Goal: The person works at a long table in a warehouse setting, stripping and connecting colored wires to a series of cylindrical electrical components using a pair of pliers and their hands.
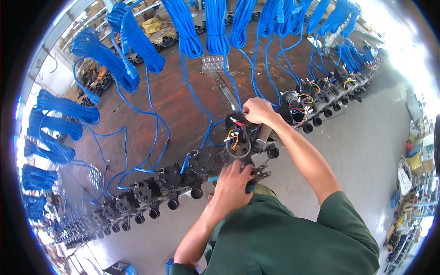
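In front of me at the table's edge stands an opened black pump housing (pixel 238 147), with red, yellow and white-tipped wires inside. My right hand (pixel 259 111) is closed at the far right side of the housing's upper part. Whatever its fingertips pinch is hidden. At the near side of the housing, my left hand (pixel 231 187) is curled closed and slightly blurred. Teal and dark pieces show beside its fingers, but I cannot make out what it grips. A blue cable (pixel 210 130) runs up to the housing's left.
Several closed black pump bodies (pixel 169 178) line the table edge to the left. Opened housings with loose wires (pixel 297 107) line the right. Blue cable coils (pixel 185 32) hang along the far side of the brown table (pixel 178 87). A clear blister tray (pixel 215 63) lies among them.
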The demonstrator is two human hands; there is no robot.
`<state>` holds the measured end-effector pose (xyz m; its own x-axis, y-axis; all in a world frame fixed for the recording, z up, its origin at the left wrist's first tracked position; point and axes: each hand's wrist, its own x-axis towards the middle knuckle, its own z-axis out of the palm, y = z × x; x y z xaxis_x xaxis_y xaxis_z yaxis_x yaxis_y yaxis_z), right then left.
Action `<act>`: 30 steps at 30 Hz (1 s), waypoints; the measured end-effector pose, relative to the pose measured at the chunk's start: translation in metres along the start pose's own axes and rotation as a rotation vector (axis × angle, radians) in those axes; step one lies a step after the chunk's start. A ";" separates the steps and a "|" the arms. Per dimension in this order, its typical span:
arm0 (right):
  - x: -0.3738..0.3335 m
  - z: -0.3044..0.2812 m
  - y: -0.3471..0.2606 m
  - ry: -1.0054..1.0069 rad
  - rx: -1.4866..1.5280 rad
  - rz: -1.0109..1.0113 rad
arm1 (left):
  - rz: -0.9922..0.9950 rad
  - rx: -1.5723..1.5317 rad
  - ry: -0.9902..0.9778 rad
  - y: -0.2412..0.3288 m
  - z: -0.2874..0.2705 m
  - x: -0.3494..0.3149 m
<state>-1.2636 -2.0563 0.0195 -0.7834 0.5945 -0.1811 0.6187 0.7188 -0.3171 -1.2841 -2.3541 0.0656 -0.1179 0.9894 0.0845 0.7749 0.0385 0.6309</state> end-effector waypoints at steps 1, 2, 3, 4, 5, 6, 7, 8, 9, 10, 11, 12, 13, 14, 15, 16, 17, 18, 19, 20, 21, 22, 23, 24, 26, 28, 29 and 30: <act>0.003 0.000 -0.006 0.026 0.002 -0.052 | 0.036 0.109 -0.054 0.003 0.002 0.009; 0.004 0.002 -0.009 0.060 -0.017 -0.097 | 0.057 0.195 -0.098 0.001 0.008 0.020; 0.006 0.002 -0.012 0.096 -0.035 -0.142 | 0.086 0.234 -0.060 -0.002 0.018 0.026; 0.010 0.002 -0.017 0.134 -0.050 -0.193 | 0.111 0.279 -0.021 -0.007 0.026 0.033; 0.008 0.003 -0.019 0.233 -0.074 -0.339 | 0.138 0.324 0.017 -0.009 0.032 0.039; 0.004 0.004 -0.026 0.274 -0.086 -0.403 | 0.101 0.329 -0.014 -0.008 0.035 0.043; 0.001 -0.002 -0.035 0.322 -0.097 -0.469 | 0.091 0.330 -0.004 -0.009 0.036 0.047; -0.006 -0.010 -0.040 0.431 -0.043 -0.574 | 0.083 0.332 0.007 -0.010 0.036 0.051; -0.008 -0.020 -0.042 0.442 -0.104 -0.557 | 0.074 0.326 0.015 -0.010 0.038 0.053; -0.004 -0.021 -0.039 0.483 -0.107 -0.577 | 0.054 0.304 -0.001 -0.011 0.040 0.058; 0.002 -0.021 -0.035 0.524 -0.108 -0.595 | 0.034 0.281 -0.016 -0.012 0.040 0.064; 0.006 -0.020 -0.030 0.521 -0.154 -0.615 | 0.050 0.328 0.018 -0.016 0.044 0.068; 0.012 -0.016 -0.021 0.562 -0.140 -0.666 | 0.062 0.329 0.034 -0.020 0.047 0.074; 0.018 -0.008 -0.011 0.603 -0.125 -0.717 | 0.073 0.331 0.050 -0.023 0.049 0.079; 0.020 -0.004 -0.006 0.637 -0.107 -0.772 | 0.078 0.329 0.066 -0.027 0.051 0.082; 0.021 0.000 -0.001 0.641 -0.120 -0.777 | 0.039 0.340 0.025 -0.028 0.051 0.084; 0.021 0.004 0.004 0.653 -0.090 -0.783 | 0.046 0.371 0.060 -0.033 0.056 0.083; 0.021 0.004 0.005 0.664 -0.054 -0.791 | 0.048 0.405 0.093 -0.039 0.059 0.081; 0.020 0.005 0.005 0.676 -0.019 -0.798 | 0.051 0.440 0.125 -0.044 0.062 0.080; 0.021 0.006 0.006 0.689 -0.011 -0.807 | 0.037 0.452 0.113 -0.048 0.064 0.078; 0.022 0.006 0.008 0.687 -0.015 -0.821 | 0.053 0.450 0.134 -0.047 0.064 0.077; 0.024 0.006 0.010 0.685 -0.019 -0.834 | 0.069 0.449 0.154 -0.045 0.064 0.077; 0.026 0.005 0.013 0.683 -0.023 -0.846 | 0.086 0.447 0.174 -0.045 0.066 0.077; 0.028 0.005 0.013 0.675 -0.001 -0.869 | 0.121 0.475 0.181 -0.047 0.068 0.076; 0.032 0.003 0.015 0.648 0.005 -0.866 | 0.124 0.483 0.108 -0.053 0.074 0.080; 0.033 0.004 0.017 0.633 0.006 -0.857 | 0.149 0.480 0.096 -0.056 0.081 0.085; 0.032 0.006 0.019 0.641 0.002 -0.870 | 0.137 0.441 0.101 -0.056 0.082 0.082; 0.032 0.007 0.018 0.649 0.000 -0.885 | 0.120 0.403 0.108 -0.053 0.080 0.078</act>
<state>-1.2775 -2.0267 0.0016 -0.7707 -0.0552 0.6349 -0.1472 0.9847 -0.0931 -1.2850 -2.2682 -0.0229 -0.0593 0.9708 0.2325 0.9652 -0.0037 0.2617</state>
